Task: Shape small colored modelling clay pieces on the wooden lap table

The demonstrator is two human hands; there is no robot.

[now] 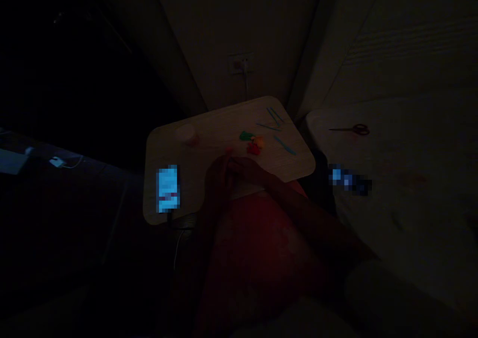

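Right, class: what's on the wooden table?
A pale object, lit screen, green, orange and red lumps, bluish sticks. Whatever lies under the left hand and right hand is hidden.

Dimly lit, left fingers (225, 163) meet right fingers (239, 164) near a red lump (254, 150).

Wearing some kinda reddish garment (254, 233) with faint paler patches (287, 239), lower middle of the frame, plus bare forearms (313, 213).

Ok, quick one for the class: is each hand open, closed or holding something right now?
Left hand: too dark to tell if open, closed or holding anything.
Right hand: cannot be told either.
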